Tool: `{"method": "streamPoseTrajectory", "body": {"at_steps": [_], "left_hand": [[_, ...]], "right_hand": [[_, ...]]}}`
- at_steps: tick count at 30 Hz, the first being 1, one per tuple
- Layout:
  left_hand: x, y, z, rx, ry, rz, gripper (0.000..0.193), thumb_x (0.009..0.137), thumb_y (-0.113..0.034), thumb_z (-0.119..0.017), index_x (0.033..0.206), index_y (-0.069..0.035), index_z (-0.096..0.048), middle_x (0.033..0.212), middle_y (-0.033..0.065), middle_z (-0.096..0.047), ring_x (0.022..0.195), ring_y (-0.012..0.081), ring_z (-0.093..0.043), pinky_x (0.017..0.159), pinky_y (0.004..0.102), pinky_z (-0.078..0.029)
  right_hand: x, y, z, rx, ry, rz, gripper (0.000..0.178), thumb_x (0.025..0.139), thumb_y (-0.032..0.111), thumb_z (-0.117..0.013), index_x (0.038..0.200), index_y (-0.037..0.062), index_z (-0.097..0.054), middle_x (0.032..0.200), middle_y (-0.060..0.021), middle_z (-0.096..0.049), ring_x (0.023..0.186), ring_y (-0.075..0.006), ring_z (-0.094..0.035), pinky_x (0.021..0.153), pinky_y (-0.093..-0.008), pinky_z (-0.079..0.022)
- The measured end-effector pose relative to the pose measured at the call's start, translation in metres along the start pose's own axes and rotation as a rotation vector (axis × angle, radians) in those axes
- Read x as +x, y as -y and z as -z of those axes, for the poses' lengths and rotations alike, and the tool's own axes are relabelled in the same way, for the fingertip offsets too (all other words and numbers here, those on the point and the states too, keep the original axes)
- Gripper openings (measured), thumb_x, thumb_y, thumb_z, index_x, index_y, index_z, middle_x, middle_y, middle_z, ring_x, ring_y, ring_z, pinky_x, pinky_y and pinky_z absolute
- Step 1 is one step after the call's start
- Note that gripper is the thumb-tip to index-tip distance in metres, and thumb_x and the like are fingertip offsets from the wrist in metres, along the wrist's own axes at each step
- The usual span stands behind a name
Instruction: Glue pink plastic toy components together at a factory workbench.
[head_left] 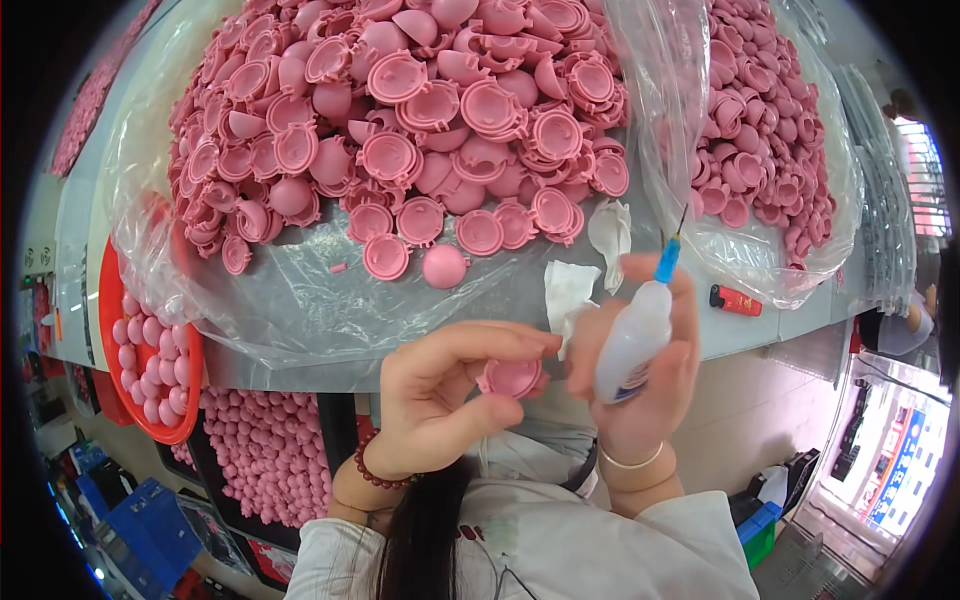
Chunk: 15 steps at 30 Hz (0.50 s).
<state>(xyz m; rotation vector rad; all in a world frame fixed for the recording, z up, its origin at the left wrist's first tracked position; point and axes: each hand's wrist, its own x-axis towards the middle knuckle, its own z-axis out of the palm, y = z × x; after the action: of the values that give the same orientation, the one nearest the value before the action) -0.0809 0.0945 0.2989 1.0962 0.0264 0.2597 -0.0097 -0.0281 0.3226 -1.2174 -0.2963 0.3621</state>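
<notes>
My left hand (445, 395) pinches a small pink plastic shell piece (511, 377) between thumb and fingers, close to my chest. My right hand (640, 385) grips a white squeeze bottle (630, 345) with a blue needle tip (667, 260) pointing up; its fingers also touch the pink piece. A big heap of the same pink dome-shaped shell halves (420, 130) lies on clear plastic sheeting (300, 310) on the table just beyond my hands.
A second heap of pink shells (770, 130) sits in a clear bag at right. White tissue pieces (570, 290) and a red lighter (735, 300) lie on the table edge. A red basin of pink balls (150, 350) stands at left, more pink balls (265, 450) below it.
</notes>
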Motion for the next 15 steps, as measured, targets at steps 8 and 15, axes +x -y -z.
{"method": "streamPoseTrajectory", "body": {"at_steps": [8, 15], "left_hand": [[0.004, -0.005, 0.007, -0.191, -0.035, 0.106, 0.054, 0.071, -0.024, -0.067, 0.11, 0.002, -0.04, 0.101, 0.023, -0.053, 0.063, 0.0159, -0.057, 0.055, 0.0233, -0.047], [0.004, -0.001, 0.011, -0.383, 0.091, 0.069, 0.048, 0.074, -0.002, -0.059, 0.116, 0.005, -0.037, 0.114, 0.0226, -0.045, 0.103, 0.0236, -0.048, 0.084, 0.0351, -0.043]], "right_hand": [[0.011, -0.002, 0.027, -0.045, -0.082, 0.334, 0.044, 0.077, 0.036, -0.052, 0.099, 0.0004, -0.039, 0.058, -0.0026, -0.038, 0.047, -0.0095, -0.034, 0.039, -0.0211, -0.023], [0.004, 0.01, 0.022, -0.262, 0.147, 0.667, 0.063, 0.075, 0.057, -0.047, 0.092, -0.0031, -0.05, 0.068, -0.0035, -0.038, 0.052, -0.0114, -0.031, 0.04, -0.0233, -0.022]]}}
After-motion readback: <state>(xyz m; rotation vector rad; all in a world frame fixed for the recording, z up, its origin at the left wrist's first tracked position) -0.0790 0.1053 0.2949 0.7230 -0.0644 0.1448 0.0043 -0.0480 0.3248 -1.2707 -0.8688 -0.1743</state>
